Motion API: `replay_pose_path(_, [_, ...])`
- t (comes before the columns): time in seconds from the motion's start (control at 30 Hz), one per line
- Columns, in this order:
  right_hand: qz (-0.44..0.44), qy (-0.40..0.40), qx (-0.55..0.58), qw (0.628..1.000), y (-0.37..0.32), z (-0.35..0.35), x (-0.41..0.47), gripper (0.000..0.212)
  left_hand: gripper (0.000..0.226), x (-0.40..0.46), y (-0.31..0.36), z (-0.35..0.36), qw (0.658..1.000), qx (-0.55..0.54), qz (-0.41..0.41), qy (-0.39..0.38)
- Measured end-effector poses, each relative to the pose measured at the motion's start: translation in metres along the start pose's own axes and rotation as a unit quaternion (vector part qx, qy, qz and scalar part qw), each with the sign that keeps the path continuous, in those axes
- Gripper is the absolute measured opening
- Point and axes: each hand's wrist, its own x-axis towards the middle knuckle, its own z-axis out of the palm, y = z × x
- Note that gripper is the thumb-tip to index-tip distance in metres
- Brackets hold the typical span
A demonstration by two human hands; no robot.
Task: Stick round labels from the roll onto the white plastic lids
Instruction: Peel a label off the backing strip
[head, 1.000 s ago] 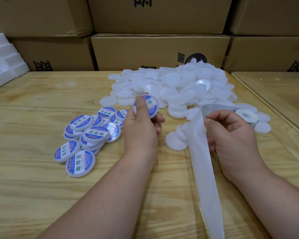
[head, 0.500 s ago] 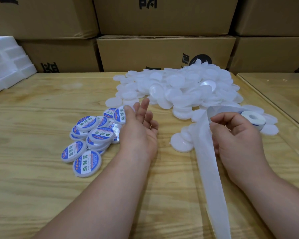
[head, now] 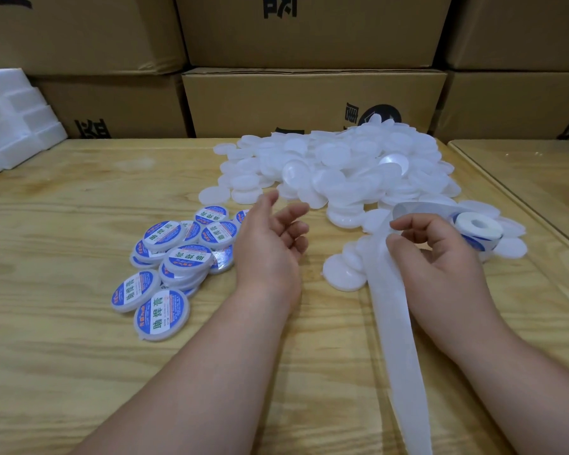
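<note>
A big heap of plain white lids (head: 342, 172) covers the far middle of the wooden table (head: 63, 205). Left of centre lies a pile of labelled lids (head: 174, 257) with blue and white stickers. My left hand (head: 270, 244) hovers between the two piles, empty, fingers relaxed and spread. My right hand (head: 437, 264) pinches the white backing strip (head: 395, 323), which trails down toward me. The label roll (head: 477, 224) sits just beyond my right hand among the lids. One plain lid (head: 344, 274) lies beside the strip.
Stacked cardboard boxes (head: 309, 100) wall off the far edge of the table. White foam blocks (head: 10, 126) stand at the back left. A second table surface (head: 532, 172) adjoins on the right.
My left hand held a labelled lid, dropped it onto the labelled pile, and now hovers open, drifting right. My right hand kept its grip on the strip.
</note>
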Motion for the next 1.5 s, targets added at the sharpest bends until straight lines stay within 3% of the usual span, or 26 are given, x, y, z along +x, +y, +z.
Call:
replay_pose_path(0.07, [0.016, 0.011, 0.013, 1.0, -0.001, 0.0, 0.0, 0.006, 0.01, -0.01, -0.009, 0.006, 0.983, 0.152, 0.086, -0.052])
replay_pose_path(0.13, [0.043, 0.021, 0.049, 0.998, -0.004, 0.0, 0.001, 0.014, 0.008, -0.02, -0.02, 0.008, 0.938, 0.276, 0.157, -0.136])
replay_pose_path(0.27, [0.06, 0.029, 0.078, 0.995, -0.007, 0.001, 0.002, 0.011, 0.031, -0.028, -0.032, 0.003, 0.801, 0.506, 0.219, -0.235])
replay_pose_path(0.4, [0.069, 0.03, 0.087, 0.993, -0.007, 0.0, 0.002, 0.013, 0.064, -0.029, -0.03, 0.002, 0.727, 0.581, 0.251, -0.266])
replay_pose_path(0.47, [0.07, 0.033, 0.086, 0.993, -0.006, 0.0, 0.002, 0.012, 0.061, -0.032, -0.031, 0.003, 0.704, 0.603, 0.263, -0.266])
replay_pose_path(0.6, [0.084, 0.037, 0.104, 0.99, -0.006, -0.002, 0.004, 0.016, 0.02, -0.032, -0.032, 0.002, 0.702, 0.594, 0.281, -0.274])
replay_pose_path(0.73, [0.111, 0.047, 0.091, 0.989, -0.006, -0.005, 0.007, 0.021, 0.004, -0.036, -0.029, 0.003, 0.713, 0.555, 0.286, -0.318])
replay_pose_path(0.87, [0.129, 0.056, 0.081, 0.987, -0.005, -0.009, 0.009, 0.028, 0.014, -0.039, -0.029, 0.004, 0.705, 0.529, 0.299, -0.365])
replay_pose_path(1.0, [0.132, 0.053, 0.102, 0.985, -0.003, -0.01, 0.012, 0.005, 0.028, -0.039, -0.03, 0.004, 0.719, 0.511, 0.324, -0.341])
replay_pose_path(1.1, [0.125, 0.061, 0.082, 0.987, -0.002, -0.009, 0.013, 0.01, 0.048, -0.032, -0.032, 0.001, 0.695, 0.577, 0.319, -0.285])
replay_pose_path(1.23, [0.115, 0.076, 0.098, 0.986, -0.003, -0.007, 0.011, 0.012, 0.059, -0.026, -0.035, -0.001, 0.662, 0.656, 0.255, -0.258])
replay_pose_path(1.37, [0.111, 0.087, 0.116, 0.983, -0.006, -0.006, 0.008, 0.012, 0.05, -0.026, -0.038, -0.001, 0.589, 0.721, 0.243, -0.274])
replay_pose_path(1.5, [0.105, 0.086, 0.125, 0.983, -0.005, -0.008, 0.009, 0.032, 0.036, -0.024, -0.038, -0.003, 0.615, 0.71, 0.251, -0.235])
